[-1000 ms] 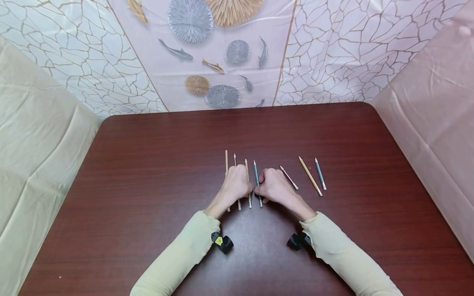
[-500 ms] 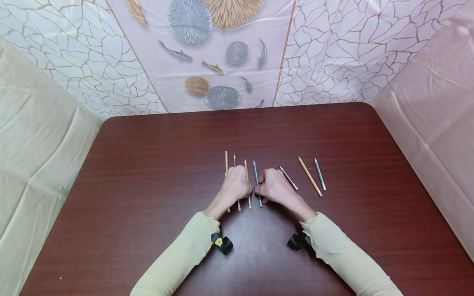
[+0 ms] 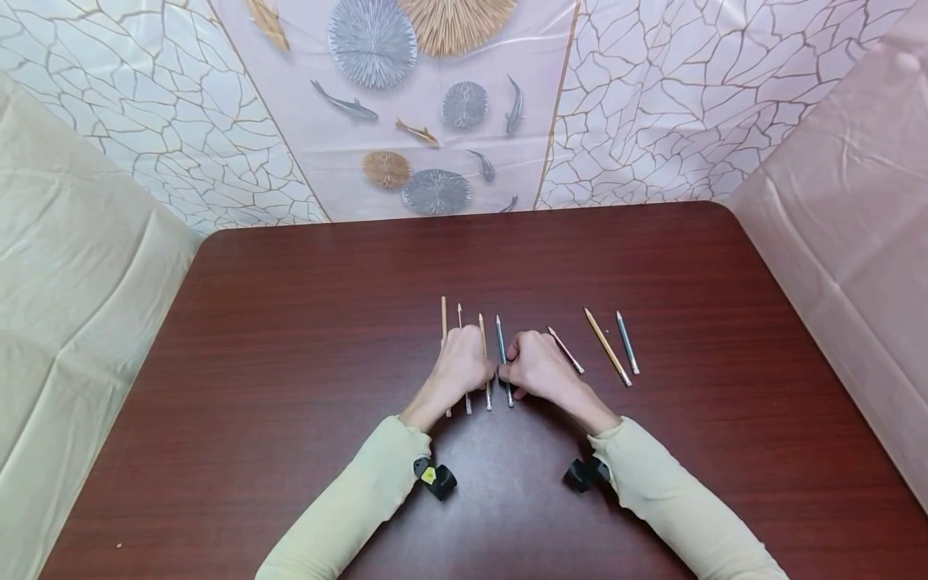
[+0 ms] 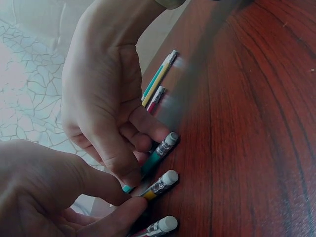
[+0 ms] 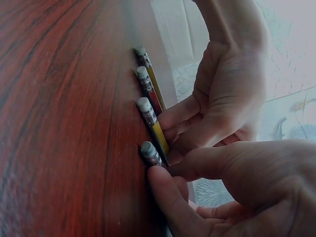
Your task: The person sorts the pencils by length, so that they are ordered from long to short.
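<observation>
Right hand [image 3: 538,365] pinches teal pencil [image 3: 500,334], pale eraser [image 4: 172,138], silver ferrule [image 4: 163,148]; left hand [image 3: 462,357] pinches yellow pencil [image 3: 483,332], likewise tipped.

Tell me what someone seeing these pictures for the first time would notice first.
The two hands, nearly meeting over the table: the left hand pinches a yellow pencil and the right hand a green one beside it. Next, three loose pencils slanting to the right of the hands. Then the backdrop beyond the far edge, with its gold and silver discs and fish.
</observation>
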A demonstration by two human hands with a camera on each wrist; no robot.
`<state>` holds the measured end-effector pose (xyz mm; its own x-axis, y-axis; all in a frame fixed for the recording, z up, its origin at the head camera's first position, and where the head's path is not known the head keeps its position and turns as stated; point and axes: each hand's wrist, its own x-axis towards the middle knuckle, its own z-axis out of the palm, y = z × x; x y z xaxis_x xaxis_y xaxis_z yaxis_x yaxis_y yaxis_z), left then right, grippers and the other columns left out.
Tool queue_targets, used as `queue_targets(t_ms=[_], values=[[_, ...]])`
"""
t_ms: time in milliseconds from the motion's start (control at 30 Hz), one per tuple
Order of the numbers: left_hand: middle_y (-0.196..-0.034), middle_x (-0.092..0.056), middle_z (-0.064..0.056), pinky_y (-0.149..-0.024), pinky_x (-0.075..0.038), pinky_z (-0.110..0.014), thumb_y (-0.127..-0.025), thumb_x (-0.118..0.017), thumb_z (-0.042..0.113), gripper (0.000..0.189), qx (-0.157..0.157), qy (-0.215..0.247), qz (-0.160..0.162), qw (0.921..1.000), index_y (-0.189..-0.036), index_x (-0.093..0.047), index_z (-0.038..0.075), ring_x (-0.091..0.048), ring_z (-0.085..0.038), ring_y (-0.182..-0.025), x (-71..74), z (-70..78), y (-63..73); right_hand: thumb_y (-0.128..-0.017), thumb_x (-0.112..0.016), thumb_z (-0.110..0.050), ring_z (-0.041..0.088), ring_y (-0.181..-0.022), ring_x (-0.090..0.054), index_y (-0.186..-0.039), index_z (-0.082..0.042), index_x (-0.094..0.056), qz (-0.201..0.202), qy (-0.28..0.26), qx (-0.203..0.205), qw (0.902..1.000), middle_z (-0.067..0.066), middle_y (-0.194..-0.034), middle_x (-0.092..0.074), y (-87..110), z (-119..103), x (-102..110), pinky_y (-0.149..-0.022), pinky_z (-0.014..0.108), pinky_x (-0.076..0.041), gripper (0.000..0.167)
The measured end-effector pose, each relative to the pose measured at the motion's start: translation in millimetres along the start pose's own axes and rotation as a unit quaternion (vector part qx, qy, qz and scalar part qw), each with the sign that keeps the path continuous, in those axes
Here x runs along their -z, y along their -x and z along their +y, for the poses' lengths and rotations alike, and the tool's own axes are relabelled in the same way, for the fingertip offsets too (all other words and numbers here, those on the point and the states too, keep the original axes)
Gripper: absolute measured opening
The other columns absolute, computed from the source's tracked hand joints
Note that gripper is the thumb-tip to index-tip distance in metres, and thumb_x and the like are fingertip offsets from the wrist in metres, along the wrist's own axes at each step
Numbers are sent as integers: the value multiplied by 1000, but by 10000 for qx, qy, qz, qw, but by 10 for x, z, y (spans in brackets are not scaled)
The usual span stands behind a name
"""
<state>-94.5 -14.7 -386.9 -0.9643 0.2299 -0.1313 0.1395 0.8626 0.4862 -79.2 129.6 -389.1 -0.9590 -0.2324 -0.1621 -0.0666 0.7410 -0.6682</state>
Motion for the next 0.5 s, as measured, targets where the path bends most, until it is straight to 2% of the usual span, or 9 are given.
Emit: queue_targets(t_ms=[233,400,500], values=[[-53,-54,0,-62,-52,-36,-72,-74,3,26,-5,-14,66,10000,-54,-56,11,-62,-25,-62,2,4,9,-77,-72,-8,11,-41,-62,-74,-5,-62,4,11,-64,10000,-3,-52,-60,-8,1,-4,-51,26,-51,12],[-54,-54,-1,-64,-52,-37,-72,-74,5,28,-31,-10,94,10000,-54,-55,12,-62,-26,-64,5,6,16,-77,-71,-7,11,-40,-62,-62,-10,-52,14,-1,-32,10000,-3,-46,-56,-11,10,-7,-47,26,-50,25],[-54,-54,-2,-64,-52,-39,-72,-74,5,28,-109,-12,178,9998,-54,-53,12,-62,-27,-64,4,6,27,-79,-72,-8,12,-41,-62,-62,-11,-51,-4,-72,-78,9999,-3,-47,-57,-6,6,-1,-46,27,-49,27]])
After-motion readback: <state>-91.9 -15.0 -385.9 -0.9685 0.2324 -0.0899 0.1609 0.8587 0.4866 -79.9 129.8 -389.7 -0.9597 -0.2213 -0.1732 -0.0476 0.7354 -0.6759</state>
